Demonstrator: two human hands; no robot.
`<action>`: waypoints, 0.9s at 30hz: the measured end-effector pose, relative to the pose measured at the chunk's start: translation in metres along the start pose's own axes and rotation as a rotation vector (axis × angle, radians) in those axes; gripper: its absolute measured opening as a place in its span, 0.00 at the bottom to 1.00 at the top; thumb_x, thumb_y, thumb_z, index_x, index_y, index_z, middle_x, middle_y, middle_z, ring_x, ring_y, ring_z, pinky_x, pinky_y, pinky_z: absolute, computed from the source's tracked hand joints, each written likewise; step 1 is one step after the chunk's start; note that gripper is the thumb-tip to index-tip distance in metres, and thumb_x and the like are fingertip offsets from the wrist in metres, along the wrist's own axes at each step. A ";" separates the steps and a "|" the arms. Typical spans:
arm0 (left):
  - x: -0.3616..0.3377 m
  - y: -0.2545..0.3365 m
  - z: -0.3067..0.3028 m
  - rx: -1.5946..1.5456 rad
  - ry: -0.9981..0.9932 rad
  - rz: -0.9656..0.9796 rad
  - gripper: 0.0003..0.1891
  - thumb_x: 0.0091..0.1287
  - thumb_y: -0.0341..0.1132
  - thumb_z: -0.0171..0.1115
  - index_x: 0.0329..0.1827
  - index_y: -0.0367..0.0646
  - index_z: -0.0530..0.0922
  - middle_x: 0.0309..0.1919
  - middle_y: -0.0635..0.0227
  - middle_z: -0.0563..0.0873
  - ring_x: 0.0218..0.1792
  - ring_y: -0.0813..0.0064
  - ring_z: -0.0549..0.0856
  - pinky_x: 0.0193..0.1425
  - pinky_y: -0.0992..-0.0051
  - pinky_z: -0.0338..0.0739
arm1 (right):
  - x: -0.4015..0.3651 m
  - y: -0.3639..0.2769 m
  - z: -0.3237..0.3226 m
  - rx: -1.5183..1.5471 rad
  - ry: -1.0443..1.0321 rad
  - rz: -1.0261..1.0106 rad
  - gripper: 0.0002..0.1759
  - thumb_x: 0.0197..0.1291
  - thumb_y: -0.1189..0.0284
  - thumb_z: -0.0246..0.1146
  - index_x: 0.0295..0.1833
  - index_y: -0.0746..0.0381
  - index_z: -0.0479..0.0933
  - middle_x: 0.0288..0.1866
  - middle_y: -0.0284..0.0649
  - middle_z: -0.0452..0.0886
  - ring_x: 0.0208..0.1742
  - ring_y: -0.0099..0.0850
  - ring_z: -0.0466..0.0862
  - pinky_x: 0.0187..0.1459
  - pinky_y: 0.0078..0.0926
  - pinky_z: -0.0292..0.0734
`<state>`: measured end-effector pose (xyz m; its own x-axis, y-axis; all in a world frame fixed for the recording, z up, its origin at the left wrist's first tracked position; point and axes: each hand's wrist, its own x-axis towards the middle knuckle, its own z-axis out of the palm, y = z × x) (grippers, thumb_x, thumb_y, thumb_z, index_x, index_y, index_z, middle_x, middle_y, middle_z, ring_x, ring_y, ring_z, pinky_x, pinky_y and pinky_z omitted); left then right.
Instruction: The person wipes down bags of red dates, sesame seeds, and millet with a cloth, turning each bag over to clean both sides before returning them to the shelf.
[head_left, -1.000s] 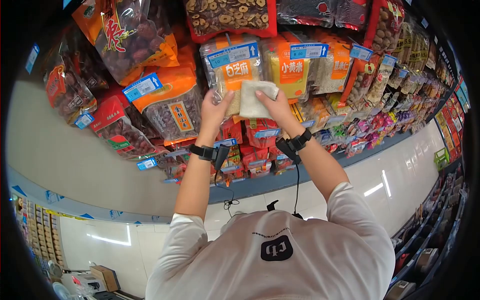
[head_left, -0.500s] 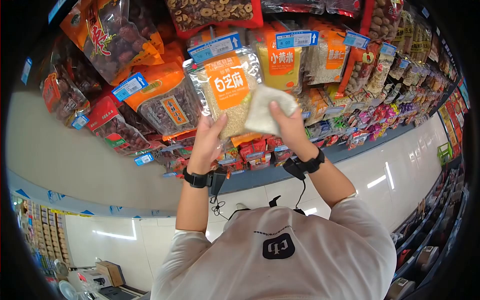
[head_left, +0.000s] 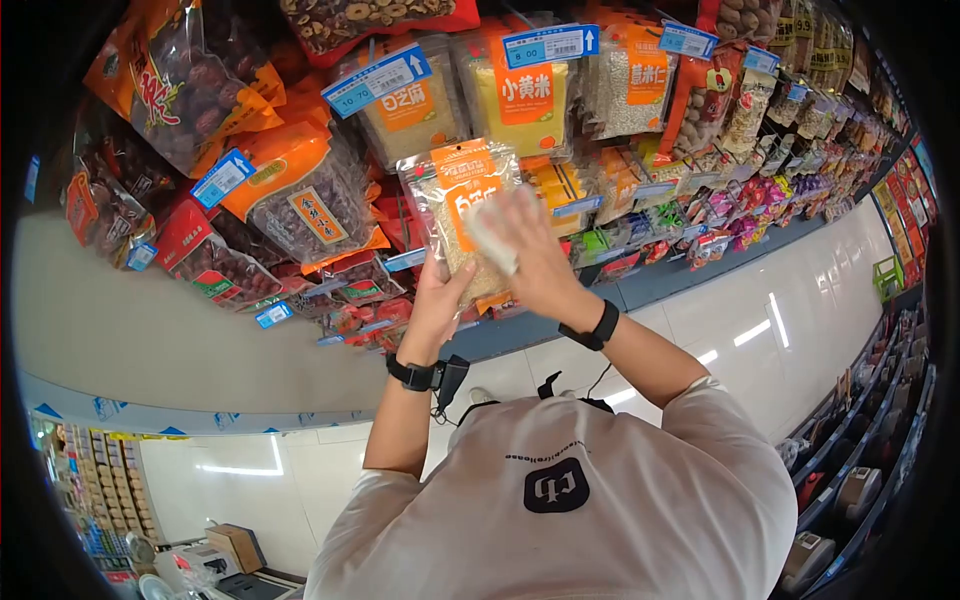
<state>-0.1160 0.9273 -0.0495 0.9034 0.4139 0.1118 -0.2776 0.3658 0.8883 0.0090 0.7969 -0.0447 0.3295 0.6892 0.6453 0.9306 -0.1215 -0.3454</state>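
A clear bag of white sesame seeds (head_left: 427,190) with an orange label is held up in front of the rack. Around its lower left edge my left hand (head_left: 441,300) is closed, thumb on the front. My right hand (head_left: 535,255) presses a folded white cloth (head_left: 490,237) against the front of the bag, covering part of the label; its fingers are slightly blurred. Behind hang more sesame bags (head_left: 405,110) and yellow millet bags (head_left: 520,90).
Blue price tags (head_left: 378,80) stick out from the hooks above the bag. Bags of red dates (head_left: 310,205) hang at the left. Small colourful packets (head_left: 745,220) fill the lower right racks. A pale tiled floor (head_left: 700,300) lies below.
The sesame bag has come down and away from the hanging row. My right hand has brought the cloth from beside the bag onto its front.
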 end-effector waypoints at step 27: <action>-0.015 -0.011 -0.007 0.311 0.003 -0.031 0.31 0.74 0.25 0.59 0.79 0.37 0.59 0.67 0.61 0.76 0.66 0.73 0.76 0.69 0.71 0.71 | 0.038 -0.010 -0.008 0.190 -0.001 -0.170 0.29 0.64 0.74 0.57 0.73 0.55 0.71 0.77 0.50 0.66 0.80 0.52 0.60 0.79 0.54 0.48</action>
<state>-0.1281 0.9225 -0.0642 0.9087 0.4094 0.0814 -0.1360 0.1061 0.9850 0.0139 0.8182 -0.0112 0.1701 0.6891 0.7044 0.9260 0.1327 -0.3535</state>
